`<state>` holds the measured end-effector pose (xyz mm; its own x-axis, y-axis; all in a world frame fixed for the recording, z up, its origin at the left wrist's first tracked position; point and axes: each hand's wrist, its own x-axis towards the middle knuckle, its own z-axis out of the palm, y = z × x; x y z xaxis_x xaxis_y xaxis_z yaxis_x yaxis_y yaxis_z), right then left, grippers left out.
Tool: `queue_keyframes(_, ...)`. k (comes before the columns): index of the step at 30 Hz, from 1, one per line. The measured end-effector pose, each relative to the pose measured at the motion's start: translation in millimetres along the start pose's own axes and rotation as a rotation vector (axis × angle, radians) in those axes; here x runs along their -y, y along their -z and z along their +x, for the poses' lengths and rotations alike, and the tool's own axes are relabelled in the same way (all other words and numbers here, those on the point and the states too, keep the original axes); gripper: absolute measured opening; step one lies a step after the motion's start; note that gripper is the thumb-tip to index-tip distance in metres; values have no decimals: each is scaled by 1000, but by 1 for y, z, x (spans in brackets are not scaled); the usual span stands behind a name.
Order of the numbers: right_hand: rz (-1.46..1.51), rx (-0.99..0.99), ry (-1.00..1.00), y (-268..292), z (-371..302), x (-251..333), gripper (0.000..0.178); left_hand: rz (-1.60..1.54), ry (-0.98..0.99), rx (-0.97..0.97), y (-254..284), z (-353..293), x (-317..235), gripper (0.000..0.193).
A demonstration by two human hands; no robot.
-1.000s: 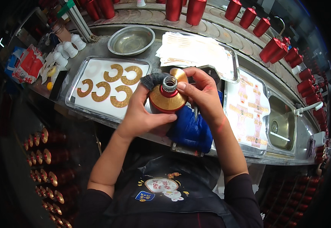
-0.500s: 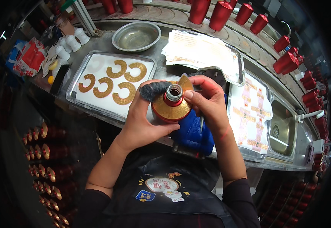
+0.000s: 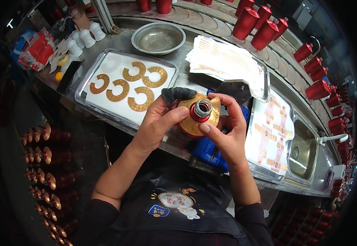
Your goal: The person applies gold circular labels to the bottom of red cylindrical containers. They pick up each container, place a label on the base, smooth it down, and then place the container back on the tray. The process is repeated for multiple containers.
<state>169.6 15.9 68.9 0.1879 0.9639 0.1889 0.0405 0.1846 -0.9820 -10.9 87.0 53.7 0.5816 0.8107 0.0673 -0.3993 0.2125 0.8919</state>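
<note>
A red bottle (image 3: 202, 118) with an open threaded glass neck is held upright between my two hands, its mouth facing up. Around the neck lies a gold C-shaped decal (image 3: 189, 125), covering the shoulder. My left hand (image 3: 154, 125) grips the bottle's left side, with the thumb pressed on the gold shoulder and a dark knitted cover on one finger behind the neck. From the right, my right hand (image 3: 231, 133) closes on the bottle, thumb at the near edge and index finger at the far edge of the decal. The lower bottle is largely hidden.
Left lies a tray (image 3: 79, 95) of gold C-shaped decals, with a metal bowl (image 3: 158, 39) behind. A blue padded holder (image 3: 211, 153) sits under my hands. Right are decal sheets (image 3: 268, 135) and a sink (image 3: 300, 158). Red bottles (image 3: 246, 23) line the curved conveyor; gold-topped bottles (image 3: 49, 155) stack lower left.
My left thumb has moved from the bottle's near side onto its shoulder. The decal's raised end behind the neck now lies lower. Conveyor bottles have shifted, and the view has moved slightly.
</note>
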Motion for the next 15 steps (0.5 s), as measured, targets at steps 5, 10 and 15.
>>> queue_keyframes(5, -21, 19, 17, 4, 2, -1, 62, -61, -1, -60, -4, 1, -1, 37)
queue_keyframes(10, 28, 35, -137, 8, 0, 3, 66, 42, -75, -43, -6, 0, 0, 40)
queue_keyframes(15, 386, -24, -236, 10, -3, 1, 50, 609, -354, -72, -7, -14, -1, 50)
